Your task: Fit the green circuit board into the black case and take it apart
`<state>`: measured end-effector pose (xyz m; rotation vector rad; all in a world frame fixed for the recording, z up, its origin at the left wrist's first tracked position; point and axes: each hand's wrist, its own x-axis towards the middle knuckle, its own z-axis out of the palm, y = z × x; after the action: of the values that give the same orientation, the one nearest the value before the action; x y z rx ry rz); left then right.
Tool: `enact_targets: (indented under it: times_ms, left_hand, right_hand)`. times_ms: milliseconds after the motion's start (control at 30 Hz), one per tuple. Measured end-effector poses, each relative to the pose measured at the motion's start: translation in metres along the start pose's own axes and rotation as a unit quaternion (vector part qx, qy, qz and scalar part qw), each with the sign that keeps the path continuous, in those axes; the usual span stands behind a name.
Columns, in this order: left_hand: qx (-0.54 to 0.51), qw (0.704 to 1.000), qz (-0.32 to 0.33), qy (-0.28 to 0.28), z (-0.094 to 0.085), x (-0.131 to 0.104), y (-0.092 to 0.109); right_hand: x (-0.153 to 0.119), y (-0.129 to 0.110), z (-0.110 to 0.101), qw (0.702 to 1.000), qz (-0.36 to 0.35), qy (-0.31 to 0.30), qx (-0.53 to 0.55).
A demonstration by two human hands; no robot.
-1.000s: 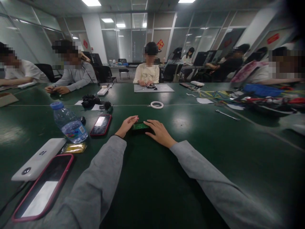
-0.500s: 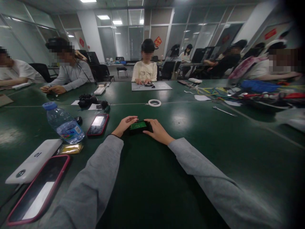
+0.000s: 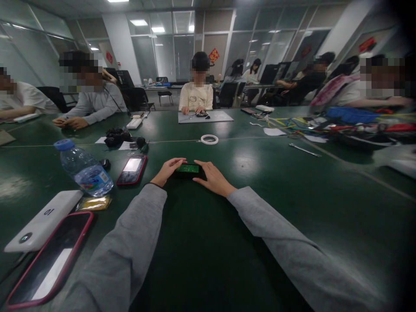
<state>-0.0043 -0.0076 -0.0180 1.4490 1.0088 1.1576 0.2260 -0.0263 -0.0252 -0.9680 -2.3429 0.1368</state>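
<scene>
Between my two hands is a small black slab with a green face, a little beyond the middle of my reach, over the dark green table. Small light marks dot the green; whether it is a lit screen or a circuit board I cannot tell. My left hand holds its left end, with the thumb near the upper left corner. At the right end, my right hand grips with fingers along the far edge and thumb at the near side. The slab's underside is hidden.
Left of my arm are a water bottle, a red-edged phone, a white power bank and a larger pink-edged phone. A tape roll lies ahead. Tangled cables lie right; several people sit around the table.
My left thumb has come down toward the slab's upper left corner, and the green face shows slightly wider. The whole view has shifted slightly; my right hand keeps its grip.
</scene>
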Motion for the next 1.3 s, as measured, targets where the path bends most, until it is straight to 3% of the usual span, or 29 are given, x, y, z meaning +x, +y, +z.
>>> enact_targets:
  times_ms: [433,633,867,1033,1300]
  left_hand:
    - [0.068,0.998,0.014,-0.011,0.000,0.001,0.005]
    - [0.035,0.999,-0.001,-0.010,-0.001,0.000,0.004]
    - [0.051,0.998,-0.004,0.023,0.002,0.002,0.002]
    - [0.045,0.999,0.001,0.007,0.000,0.006,-0.006]
    - [0.056,0.998,-0.003,-0.012,0.000,0.001,0.002]
  right_hand:
    - [0.001,-0.002,-0.002,0.999,-0.006,0.017,-0.030]
    - [0.001,-0.001,-0.002,1.000,0.002,0.015,-0.015]
    - [0.000,-0.002,-0.003,1.000,0.013,0.027,0.002]
    - [-0.001,-0.002,-0.004,0.999,0.010,0.038,0.034]
    - [0.000,0.004,-0.002,0.995,0.023,0.059,0.071]
